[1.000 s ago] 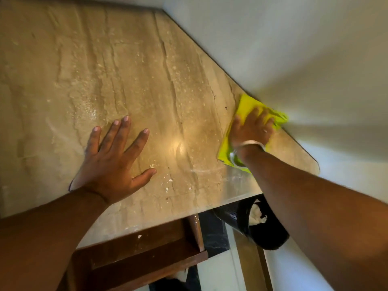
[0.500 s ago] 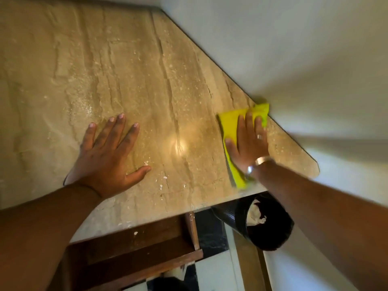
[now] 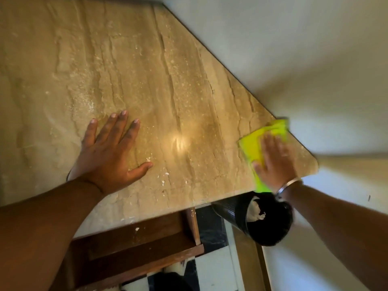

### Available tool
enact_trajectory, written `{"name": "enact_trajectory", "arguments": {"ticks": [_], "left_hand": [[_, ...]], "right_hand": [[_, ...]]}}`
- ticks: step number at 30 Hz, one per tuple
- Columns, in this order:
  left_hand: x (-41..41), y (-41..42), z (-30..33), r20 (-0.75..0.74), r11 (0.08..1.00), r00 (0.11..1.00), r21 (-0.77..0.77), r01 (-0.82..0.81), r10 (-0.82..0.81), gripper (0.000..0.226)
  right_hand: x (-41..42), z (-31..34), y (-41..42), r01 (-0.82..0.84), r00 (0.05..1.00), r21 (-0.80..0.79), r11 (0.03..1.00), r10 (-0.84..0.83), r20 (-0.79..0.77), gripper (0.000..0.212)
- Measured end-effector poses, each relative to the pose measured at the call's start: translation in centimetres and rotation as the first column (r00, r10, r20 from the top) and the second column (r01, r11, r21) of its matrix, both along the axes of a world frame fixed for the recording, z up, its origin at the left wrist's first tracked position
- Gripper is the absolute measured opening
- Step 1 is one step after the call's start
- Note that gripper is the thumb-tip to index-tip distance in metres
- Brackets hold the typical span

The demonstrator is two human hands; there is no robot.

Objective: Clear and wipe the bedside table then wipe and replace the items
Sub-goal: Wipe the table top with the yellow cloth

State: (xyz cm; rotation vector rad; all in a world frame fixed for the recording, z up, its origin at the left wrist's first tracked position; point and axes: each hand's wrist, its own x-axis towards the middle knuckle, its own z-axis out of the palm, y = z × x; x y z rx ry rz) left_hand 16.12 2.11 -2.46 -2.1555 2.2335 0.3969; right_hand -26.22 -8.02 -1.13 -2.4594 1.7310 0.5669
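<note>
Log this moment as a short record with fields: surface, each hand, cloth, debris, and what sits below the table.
surface: beige stone-look table top, set against a pale wall
left hand: left hand flat on the top, fingers spread, holding nothing
right hand: right hand pressing flat on the cloth, motion-blurred; metal bangle at the wrist
cloth: yellow-green cloth near the table's right corner
debris: white crumbs near the front edge
below: open wooden drawer; black perforated bin with crumpled paper inside

Dim warm light, a glare spot on the tabletop (image 3: 178, 141), motion-blurred right hand (image 3: 275, 162), wide-angle edge distortion.
</note>
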Motion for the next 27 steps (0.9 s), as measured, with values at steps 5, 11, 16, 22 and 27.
{"name": "enact_trajectory", "arguments": {"ticks": [5,11,16,22,27], "left_hand": [[0.1,0.0,-0.2,-0.013,1.000,1.000,0.001,0.001,-0.001,0.102],[0.2,0.0,-0.3,-0.025,1.000,1.000,-0.002,-0.001,0.001,0.101],[0.2,-0.1,-0.4,0.004,1.000,1.000,0.026,-0.006,0.006,0.102],[0.2,-0.1,-0.2,0.002,1.000,1.000,0.020,0.005,-0.005,0.101],[0.0,0.2,-0.5,0.010,1.000,1.000,-0.006,0.005,-0.005,0.106]], "right_hand": [[4.6,-0.7,1.6,0.304,0.952,-0.105,0.947,-0.299,0.058,0.078],[-0.6,-0.3,2.7,-0.012,1.000,-0.028,1.000,0.013,0.025,0.080],[4.1,-0.9,0.1,0.596,0.803,-0.202,0.777,-0.574,0.159,0.084],[16.9,-0.6,-0.1,-0.363,0.910,-0.029,0.931,0.362,0.203,0.070],[22.5,-0.9,-12.8,-0.341,0.932,-0.074,0.937,0.347,0.101,0.073]]}}
